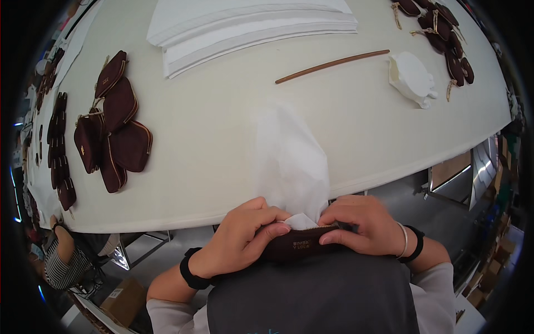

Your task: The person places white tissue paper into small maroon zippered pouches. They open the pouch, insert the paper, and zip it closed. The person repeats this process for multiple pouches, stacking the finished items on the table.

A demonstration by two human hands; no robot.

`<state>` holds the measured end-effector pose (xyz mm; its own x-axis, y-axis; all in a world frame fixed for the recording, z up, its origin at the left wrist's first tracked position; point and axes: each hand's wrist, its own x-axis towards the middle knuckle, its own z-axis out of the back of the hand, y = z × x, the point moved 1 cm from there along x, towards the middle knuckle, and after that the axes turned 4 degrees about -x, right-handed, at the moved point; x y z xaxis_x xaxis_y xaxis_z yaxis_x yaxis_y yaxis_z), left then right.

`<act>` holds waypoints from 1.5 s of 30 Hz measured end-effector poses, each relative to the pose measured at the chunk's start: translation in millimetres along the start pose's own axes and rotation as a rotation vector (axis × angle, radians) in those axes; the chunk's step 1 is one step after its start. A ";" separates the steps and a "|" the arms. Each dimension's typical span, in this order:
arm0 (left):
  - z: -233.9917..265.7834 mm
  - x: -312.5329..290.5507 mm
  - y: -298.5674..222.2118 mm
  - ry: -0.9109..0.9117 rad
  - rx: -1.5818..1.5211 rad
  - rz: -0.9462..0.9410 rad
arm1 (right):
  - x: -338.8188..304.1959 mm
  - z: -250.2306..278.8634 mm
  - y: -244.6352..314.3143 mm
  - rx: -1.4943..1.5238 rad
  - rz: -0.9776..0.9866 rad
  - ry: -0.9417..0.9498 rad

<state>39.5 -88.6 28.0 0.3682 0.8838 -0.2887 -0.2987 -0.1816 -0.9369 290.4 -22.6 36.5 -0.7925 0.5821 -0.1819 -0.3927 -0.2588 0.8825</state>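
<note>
Close to my body, at the table's near edge, I hold a dark brown zip pouch [297, 243] with gold lettering on its front. Its zipped mouth is open along the top, and white tissue paper [303, 221] shows inside. A larger sheet of thin white tissue [292, 161] spreads from the mouth onto the table. My left hand [245, 238] pinches the pouch's left end, thumb on the front. At the right end my right hand [359, 224] grips the rim, its thumb pressed on the front and its fingers behind by the tissue.
Several brown pouches [119, 106] lie piled on the left of the white table [206, 139], more pouches [445, 28] at the far right. A stack of white sheets [253, 28], a thin brown stick [332, 65] and crumpled white material [410, 79] lie farther back. Another person [67, 259] is at lower left.
</note>
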 end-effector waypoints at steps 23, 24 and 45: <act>4.4 6.5 -2.7 -0.246 -0.156 -0.335 | 2.5 7.0 -1.5 0.040 0.182 -0.107; 4.3 4.9 -2.2 -0.220 -0.165 -0.276 | 0.8 7.8 -0.6 0.073 0.148 -0.076; -5.1 -10.1 10.9 -0.236 0.076 -0.154 | 3.2 6.7 3.5 0.022 -0.030 -0.096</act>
<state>37.0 -101.7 19.7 0.2021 0.9759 -0.0819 -0.3236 -0.0124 -0.9461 289.7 -16.4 42.0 -0.7318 0.6607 -0.1672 -0.4046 -0.2238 0.8867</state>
